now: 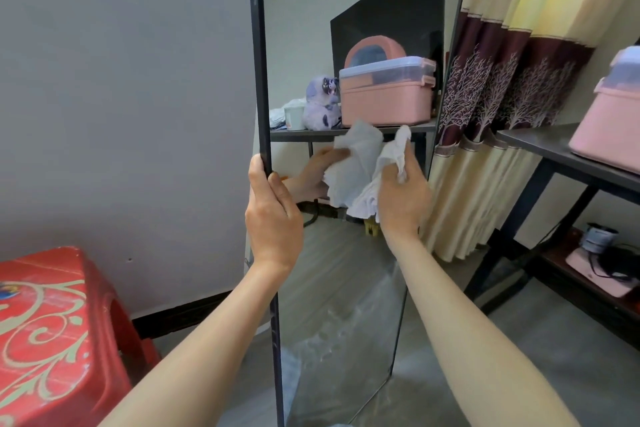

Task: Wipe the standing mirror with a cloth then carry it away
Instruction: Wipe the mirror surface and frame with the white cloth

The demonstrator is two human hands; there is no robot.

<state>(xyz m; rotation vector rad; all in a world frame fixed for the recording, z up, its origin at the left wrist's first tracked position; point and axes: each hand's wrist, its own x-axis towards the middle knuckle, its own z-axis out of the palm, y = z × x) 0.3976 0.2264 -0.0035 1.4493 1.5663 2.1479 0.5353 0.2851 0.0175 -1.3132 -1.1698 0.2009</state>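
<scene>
- Wiping is underway as far as I can tell: right hand [403, 192] has its fingers [389, 173] bunched closed around a white cloth [375, 163], which is pressed flat on the glass about midway up the standing mirror [343, 288].
- Left hand [272, 215] is wrapped around the black frame on the mirror's left edge, thumb on the outside and fingers [277, 184] curled onto the glass side, clamped on to steady it.
- Progress guess: glass below the cloth hand looks streaky and cloudy, especially down toward the bottom, so I'd say the lower part isn't finished. Upper part reflects pretty cleanly, but I can't say whether it got wiped or was just clean. Carrying hasn't started, mirror is upright on the floor.
- Edges: thin dark frame, so the left grip is a pinch on a narrow strip. Right frame edge sits just beyond the cloth hand, near the curtain [502, 97].
- Room to move: red plastic stool [52, 322] sits low, out past the left hand, near the mirror's foot. Dark bench [554, 152] with a pink box [609, 128] on it is out past the right hand.
- Wall [121, 80] is close behind the left hand's side. Looks like the clearest way out is back toward the person, between stool and bench, though the floor behind isn't visible.
</scene>
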